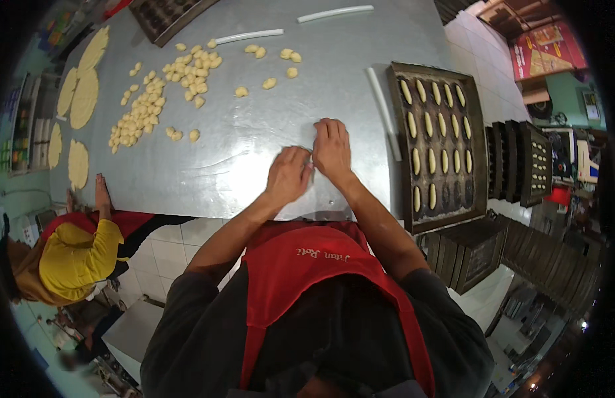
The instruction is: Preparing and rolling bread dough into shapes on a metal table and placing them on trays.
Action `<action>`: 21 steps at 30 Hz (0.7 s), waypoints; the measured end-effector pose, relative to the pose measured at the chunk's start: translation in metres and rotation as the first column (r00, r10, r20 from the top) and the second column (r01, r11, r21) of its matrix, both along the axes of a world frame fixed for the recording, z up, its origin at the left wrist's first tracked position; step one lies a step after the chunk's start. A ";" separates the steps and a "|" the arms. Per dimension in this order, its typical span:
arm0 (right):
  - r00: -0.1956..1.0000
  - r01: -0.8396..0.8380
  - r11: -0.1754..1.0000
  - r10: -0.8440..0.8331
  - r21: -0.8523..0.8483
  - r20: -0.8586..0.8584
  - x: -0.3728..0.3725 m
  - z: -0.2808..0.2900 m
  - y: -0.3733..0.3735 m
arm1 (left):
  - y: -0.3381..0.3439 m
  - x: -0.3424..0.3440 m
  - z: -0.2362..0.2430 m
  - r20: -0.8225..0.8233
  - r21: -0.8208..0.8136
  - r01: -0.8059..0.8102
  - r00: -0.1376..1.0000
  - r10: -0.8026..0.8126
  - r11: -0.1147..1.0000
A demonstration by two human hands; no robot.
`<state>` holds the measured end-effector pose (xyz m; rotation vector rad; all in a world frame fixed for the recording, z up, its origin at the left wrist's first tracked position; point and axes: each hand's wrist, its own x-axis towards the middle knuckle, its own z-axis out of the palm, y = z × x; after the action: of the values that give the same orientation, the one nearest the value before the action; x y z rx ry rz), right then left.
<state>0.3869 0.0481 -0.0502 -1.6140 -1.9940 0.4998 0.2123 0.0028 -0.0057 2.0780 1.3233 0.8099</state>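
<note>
Both my hands are on the metal table near its front edge, side by side and almost touching. My left hand has its fingers curled down toward the surface. Slightly farther forward, my right hand is closed in the same way, knuckles up. Whatever lies under the fingers is hidden from this view. To the left, many small pale dough balls lie in a loose heap, with a few scattered singly, such as one dough ball. On the right, a dark baking tray holds rows of finger-shaped dough pieces.
White rods lie beside the tray and toward the back of the table. Flat dough sheets spread along the left end, where a co-worker in a yellow top stands. Stacked trays stand at the right.
</note>
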 end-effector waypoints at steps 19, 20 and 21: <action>0.976 -0.102 0.994 0.108 0.042 -0.188 0.014 0.049 -0.039 | 0.099 -0.133 -0.026 0.135 -0.170 -0.462 0.864 0.485 0.870; 0.992 -0.079 0.994 0.085 0.071 -0.098 0.027 0.059 -0.047 | 0.089 -0.122 -0.031 0.148 -0.140 -0.392 0.899 0.411 0.909; 0.995 -0.046 0.997 0.051 0.066 -0.085 0.039 0.048 -0.056 | 0.080 -0.109 -0.029 0.159 -0.149 -0.359 0.911 0.381 0.921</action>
<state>0.4256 -0.0081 -0.0020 -1.4839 -1.9690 0.5099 0.1032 0.0827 -0.0348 1.6364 1.6420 1.0304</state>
